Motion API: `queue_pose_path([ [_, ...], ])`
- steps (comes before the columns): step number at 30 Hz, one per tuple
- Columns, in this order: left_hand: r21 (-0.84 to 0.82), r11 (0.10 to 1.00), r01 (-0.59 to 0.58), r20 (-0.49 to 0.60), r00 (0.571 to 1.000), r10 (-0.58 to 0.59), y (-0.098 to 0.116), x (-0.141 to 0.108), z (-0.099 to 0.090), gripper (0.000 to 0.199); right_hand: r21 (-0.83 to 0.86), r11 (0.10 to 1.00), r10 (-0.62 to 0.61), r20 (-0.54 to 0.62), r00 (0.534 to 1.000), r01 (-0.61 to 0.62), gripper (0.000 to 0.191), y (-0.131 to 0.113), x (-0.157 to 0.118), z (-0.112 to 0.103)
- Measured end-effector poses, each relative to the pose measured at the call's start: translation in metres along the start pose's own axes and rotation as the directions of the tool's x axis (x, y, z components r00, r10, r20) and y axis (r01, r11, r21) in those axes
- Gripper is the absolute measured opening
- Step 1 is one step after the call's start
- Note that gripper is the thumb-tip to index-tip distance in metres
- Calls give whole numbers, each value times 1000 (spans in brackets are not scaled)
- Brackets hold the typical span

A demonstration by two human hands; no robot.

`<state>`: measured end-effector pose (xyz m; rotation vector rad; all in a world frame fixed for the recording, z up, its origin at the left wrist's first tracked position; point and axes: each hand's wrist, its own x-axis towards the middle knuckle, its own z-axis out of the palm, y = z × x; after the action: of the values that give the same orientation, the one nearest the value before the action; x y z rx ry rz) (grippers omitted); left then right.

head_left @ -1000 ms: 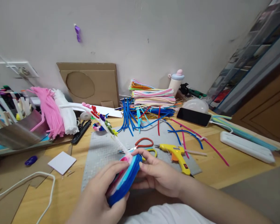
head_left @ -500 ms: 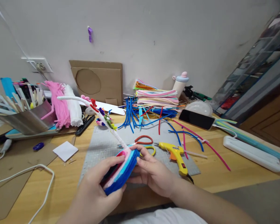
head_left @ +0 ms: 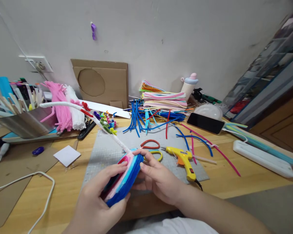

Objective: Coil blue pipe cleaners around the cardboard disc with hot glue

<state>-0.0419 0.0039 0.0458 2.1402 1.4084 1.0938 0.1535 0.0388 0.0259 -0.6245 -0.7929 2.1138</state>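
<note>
Both hands hold a pipe-cleaner craft piece (head_left: 127, 186), a curved body with blue, light blue, white and pink bands and a dark hollow side. My left hand (head_left: 100, 195) grips its lower left part, thumb underneath and fingers over the pink edge. The fingers of my right hand (head_left: 157, 177) pinch its upper right end. From that end a white wrapped stem (head_left: 117, 141) rises to the left, with small red, purple, green and yellow pipe-cleaner flowers along it. Scissors (head_left: 153, 156) with red and yellow handles lie just behind the piece, blades partly hidden.
A yellow glue gun (head_left: 183, 162) lies right of my hands on the grey cutting mat (head_left: 97, 156). Behind are pipe-cleaner bundles (head_left: 164, 100), a phone (head_left: 205, 123) and cardboard (head_left: 114, 81). At left stand a metal holder of sticks (head_left: 26, 125) and a white cable (head_left: 51, 185).
The stem's tip has swung left and slightly down as the craft piece tilts. Both hands keep their hold and have shifted slightly left. The view has moved a little.
</note>
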Motion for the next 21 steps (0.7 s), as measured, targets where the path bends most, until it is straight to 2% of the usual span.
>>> queue_pose_path([
  [4, 11, 1000, 1, -11, 1000, 0, 1, 0, 0, 41, -4, 1000, 6, 9, 1000, -6, 31, -1, 0, -1],
  [8, 58, 997, -55, -15, 998, 56, 1, -2, 3, 44, 11, 1000, 11, 4, 1000, -11, 35, 2, -3, -2],
  [13, 139, 978, -156, 3, 988, 157, -1, -13, 6, 50, 76, 997, 34, -73, 997, -28, 65, 6, -14, -2],
  [15, 190, 969, -155, -9, 987, 159, -4, -18, 5, 49, -12, 999, 28, -108, 994, -30, 60, 0, -18, -7],
  [16, 227, 964, -139, -26, 988, 149, -7, -21, 4, 49, -136, 991, -11, -139, 990, -8, 54, -5, -19, -11],
  [17, 267, 957, -114, -56, 989, 134, -10, -24, 2, 49, -328, 944, -85, -170, 982, 25, 48, -11, -19, -16],
  [18, 305, 949, -83, -89, 989, 115, -13, -26, 1, 49, -561, 826, -186, -183, 965, 53, 42, -19, -19, -21],
  [19, 336, 940, -52, -117, 988, 97, -17, -29, 0, 49, -791, 610, -292, -160, 943, 55, 38, -27, -16, -26],
  [20, 360, 933, -25, -139, 987, 80, -20, -31, -1, 49, -949, 314, -356, -97, 929, 21, 35, -35, -12, -31],
  [21, 375, 927, -5, -155, 986, 68, -22, -32, -1, 50, -1000, 6, -367, -28, 930, -28, 33, -43, -6, -34],
])
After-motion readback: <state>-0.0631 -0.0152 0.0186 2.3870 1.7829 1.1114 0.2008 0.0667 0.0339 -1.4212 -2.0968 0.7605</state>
